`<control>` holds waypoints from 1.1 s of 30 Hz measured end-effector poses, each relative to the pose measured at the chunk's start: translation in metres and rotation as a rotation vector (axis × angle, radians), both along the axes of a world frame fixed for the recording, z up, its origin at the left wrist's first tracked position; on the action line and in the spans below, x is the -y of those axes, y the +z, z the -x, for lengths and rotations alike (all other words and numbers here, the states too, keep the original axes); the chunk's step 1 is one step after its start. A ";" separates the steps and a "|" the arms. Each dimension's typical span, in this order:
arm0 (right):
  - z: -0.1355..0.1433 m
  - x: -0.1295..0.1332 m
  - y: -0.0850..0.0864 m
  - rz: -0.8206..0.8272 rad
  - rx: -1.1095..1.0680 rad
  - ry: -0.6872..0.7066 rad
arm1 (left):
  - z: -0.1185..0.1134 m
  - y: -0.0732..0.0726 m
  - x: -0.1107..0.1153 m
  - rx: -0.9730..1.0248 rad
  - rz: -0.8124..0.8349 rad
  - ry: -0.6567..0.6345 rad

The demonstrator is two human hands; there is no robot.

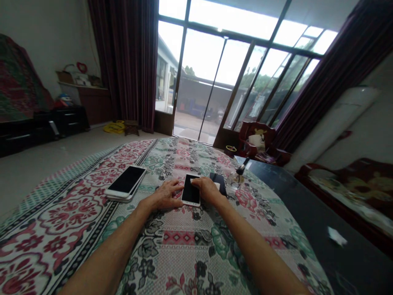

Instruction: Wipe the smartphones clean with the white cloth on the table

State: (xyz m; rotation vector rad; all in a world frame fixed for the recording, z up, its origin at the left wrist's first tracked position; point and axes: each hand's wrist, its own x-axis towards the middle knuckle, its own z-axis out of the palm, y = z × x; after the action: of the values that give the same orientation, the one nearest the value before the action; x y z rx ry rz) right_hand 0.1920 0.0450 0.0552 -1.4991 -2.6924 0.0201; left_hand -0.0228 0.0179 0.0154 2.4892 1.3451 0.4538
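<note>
A white-framed smartphone (190,196) lies face up on the patterned tablecloth, its screen dark. My left hand (166,194) rests flat at the phone's left side, fingers spread, with the fingertips and thumb at its edge. Over the upper right of the screen is my right hand (208,189), its fingers closed together. A bit of white material, like tissue or cloth, shows at these fingertips; most of it is hidden. Partly behind the right hand lies a dark, flat, phone-like object (218,180). Farther left, another white smartphone (127,181) is stacked on a similar flat device.
The floral tablecloth (196,241) covers the rounded table. A clear glass container (236,180) with a dark-handled brush (243,166) stands at right. Beyond the cloth is a dark surface (294,200) with a crumpled white scrap (337,236). A carved wooden chair (257,141) stands near the glass doors.
</note>
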 end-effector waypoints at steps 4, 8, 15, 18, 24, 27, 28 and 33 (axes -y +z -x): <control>0.008 -0.025 0.003 -0.023 0.011 -0.037 | 0.001 -0.003 -0.002 0.012 -0.004 -0.004; 0.017 -0.036 0.001 -0.022 0.015 -0.054 | 0.002 -0.007 -0.004 0.016 0.021 0.003; 0.023 -0.027 -0.004 -0.037 0.013 0.010 | 0.002 -0.007 -0.005 0.017 0.013 -0.020; 0.022 -0.015 -0.006 -0.041 -0.032 0.097 | 0.001 -0.008 -0.006 0.024 0.014 0.005; 0.016 0.014 -0.011 -0.024 -0.092 0.241 | 0.002 -0.010 -0.006 0.022 0.038 0.027; 0.015 0.020 -0.012 -0.012 -0.103 0.268 | 0.002 -0.010 -0.007 0.011 0.045 0.025; 0.014 0.019 -0.012 -0.013 -0.115 0.270 | 0.002 -0.009 -0.007 0.009 0.043 0.023; 0.015 -0.005 -0.013 -0.039 -0.146 0.189 | 0.002 -0.009 -0.007 0.014 0.036 0.033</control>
State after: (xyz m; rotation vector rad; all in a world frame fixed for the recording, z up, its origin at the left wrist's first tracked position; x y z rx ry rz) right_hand 0.1766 0.0504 0.0421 -1.1796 -2.6887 0.0819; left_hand -0.0245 0.0249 0.0063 2.4336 1.3781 0.4497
